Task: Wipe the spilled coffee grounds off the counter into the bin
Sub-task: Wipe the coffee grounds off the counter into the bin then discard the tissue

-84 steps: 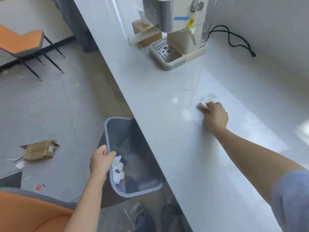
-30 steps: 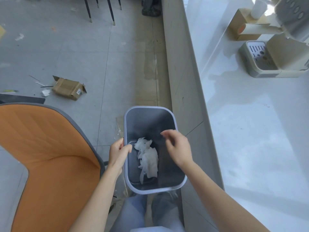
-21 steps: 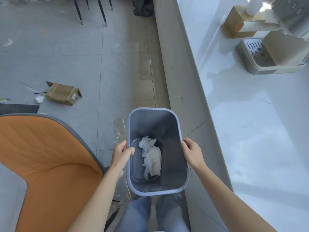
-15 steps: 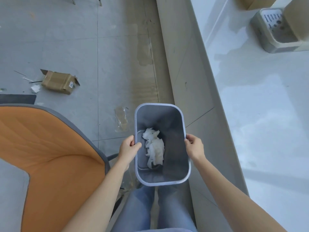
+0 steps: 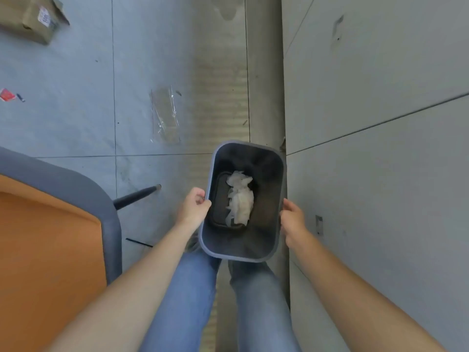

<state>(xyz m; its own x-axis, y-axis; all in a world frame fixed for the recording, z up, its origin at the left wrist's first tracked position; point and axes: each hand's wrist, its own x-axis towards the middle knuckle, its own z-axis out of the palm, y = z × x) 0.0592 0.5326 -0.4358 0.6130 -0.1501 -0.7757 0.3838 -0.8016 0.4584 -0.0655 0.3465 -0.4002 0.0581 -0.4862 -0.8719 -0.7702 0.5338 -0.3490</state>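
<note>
I look straight down into a grey bin (image 5: 269, 250) held low in front of my legs, close to the floor. Crumpled white tissues (image 5: 239, 198) lie at its bottom. My left hand (image 5: 193, 208) grips the bin's left rim with the thumb curled over the edge. On the opposite side, my right hand (image 5: 291, 219) holds the right rim against the counter's front panel (image 5: 380, 174). The counter top and any coffee grounds are out of view.
An orange chair with a grey edge (image 5: 50, 237) stands close at the left, one black leg (image 5: 137, 195) pointing toward the bin. On the tiled floor lie a clear plastic wrapper (image 5: 165, 115), a cardboard box (image 5: 33, 16) and a red scrap (image 5: 6, 94).
My right hand dropped the tissue into the bin, then took hold of the right rim. Both hands have lowered the bin toward the floor, and my view has tilted down off the counter top.
</note>
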